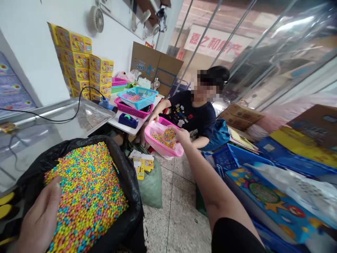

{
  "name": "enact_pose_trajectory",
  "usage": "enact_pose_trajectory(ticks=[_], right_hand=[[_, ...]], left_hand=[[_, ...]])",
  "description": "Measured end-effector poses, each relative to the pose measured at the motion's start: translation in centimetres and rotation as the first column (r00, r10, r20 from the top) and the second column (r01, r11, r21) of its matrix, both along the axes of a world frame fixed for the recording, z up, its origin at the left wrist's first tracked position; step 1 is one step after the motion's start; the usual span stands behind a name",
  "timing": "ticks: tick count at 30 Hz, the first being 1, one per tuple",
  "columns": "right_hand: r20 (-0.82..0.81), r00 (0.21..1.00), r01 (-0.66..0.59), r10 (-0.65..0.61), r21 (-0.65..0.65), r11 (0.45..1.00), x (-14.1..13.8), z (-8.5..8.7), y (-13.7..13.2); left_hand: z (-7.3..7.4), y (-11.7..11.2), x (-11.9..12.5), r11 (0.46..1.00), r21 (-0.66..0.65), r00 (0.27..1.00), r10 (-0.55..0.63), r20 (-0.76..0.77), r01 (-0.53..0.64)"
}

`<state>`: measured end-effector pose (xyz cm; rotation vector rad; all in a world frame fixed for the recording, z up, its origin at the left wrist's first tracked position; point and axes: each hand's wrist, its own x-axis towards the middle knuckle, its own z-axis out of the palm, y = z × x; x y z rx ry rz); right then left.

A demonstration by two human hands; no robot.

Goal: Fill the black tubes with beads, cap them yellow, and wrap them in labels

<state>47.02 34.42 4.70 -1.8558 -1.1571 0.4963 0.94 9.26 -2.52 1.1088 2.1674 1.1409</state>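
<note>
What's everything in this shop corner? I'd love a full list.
beads: hundreds, yellow, pink and blue, heaped in the bag
black bag: one, black, lower left
pink basket: one, pink, holding beads, in front of the co-worker
teal basket: one, teal, on the table, atop a pink one
table: one, white, beyond the bag
tape dispenser: one, dark blue, on the table
boxes: many, yellow, stacked by the wall
tray: one, silver, left of the table
sack: one, green, on the floor
co-worker: one, dark blue T-shirt, beyond the pink basket
left hand: spread on the beads
right hand: gripping the pink basket's rim
</note>
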Motion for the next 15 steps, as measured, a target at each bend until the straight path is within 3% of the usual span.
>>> enact_pose_trajectory(ticks=[3, 6, 8, 11, 12, 13, 15], right_hand=[[0.297, 0.955, -0.038, 0.02, 0.056, 0.998, -0.6, -1.7, 0.0], [0.478, 0.877, -0.108, 0.048, 0.1, 0.989, -0.5, -2.4, 0.2], [0.63, 0.771, -0.193, 0.091, 0.095, 0.977, -0.2, -2.6, 0.4], [0.837, 0.527, -0.324, 0.149, 0.036, 0.945, 0.3, -2.2, 0.8], [0.859, 0.492, -0.337, 0.145, 0.034, 0.941, 0.4, -1.8, 0.8], [0.846, 0.519, -0.325, 0.12, 0.066, 0.944, 0.3, -1.2, 0.8], [0.693, 0.721, -0.222, 0.019, 0.205, 0.953, -0.1, 0.1, 0.4]], left_hand=[[0.3, -0.2, 0.4, 0.999, 0.037, 1.0, 0.009, -0.012, -0.009], [0.6, -0.2, 0.5, 0.999, 0.036, 0.999, 0.018, -0.033, -0.017], [0.7, -0.1, 0.5, 0.999, 0.021, 0.998, 0.029, -0.052, -0.028], [1.0, 0.2, 0.4, 1.0, -0.009, 0.997, 0.008, -0.075, -0.009], [1.0, 0.3, 0.3, 1.0, -0.023, 0.997, -0.005, -0.079, 0.003], [1.0, 0.3, 0.2, 0.999, -0.038, 0.997, -0.017, -0.081, 0.014], [0.7, 0.5, 0.0, 0.998, -0.05, 0.996, -0.034, -0.081, 0.03]])
